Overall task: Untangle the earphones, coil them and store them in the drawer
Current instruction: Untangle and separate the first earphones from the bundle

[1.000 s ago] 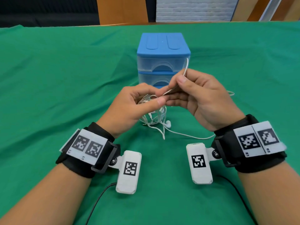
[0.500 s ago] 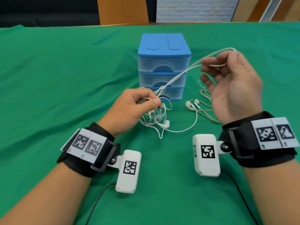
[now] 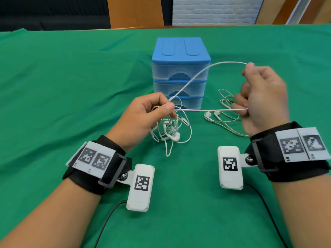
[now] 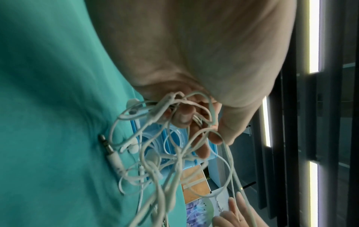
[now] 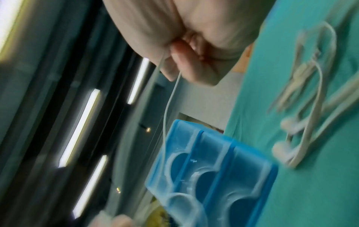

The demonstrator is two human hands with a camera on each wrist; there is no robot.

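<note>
My left hand pinches a tangled bunch of white earphones just above the green cloth, in front of the blue three-drawer unit. Its drawers are closed. One cable strand arches from that hand up to my right hand, which pinches it at the top. A second strand runs level back through the right hand's lower fingers. In the left wrist view the tangle hangs from my fingers, with a jack plug lying on the cloth. The right wrist view shows the cable leaving my fingertips.
Another loose length of white earphone cable with two earbuds lies on the cloth right of the drawer unit, under my right hand; it appears blurred in the right wrist view. The green table stretches wide on both sides.
My right hand has drawn the cable away from the left hand, up and to the right, stretching a loop between them. The left hand has stayed put with the tangle.
</note>
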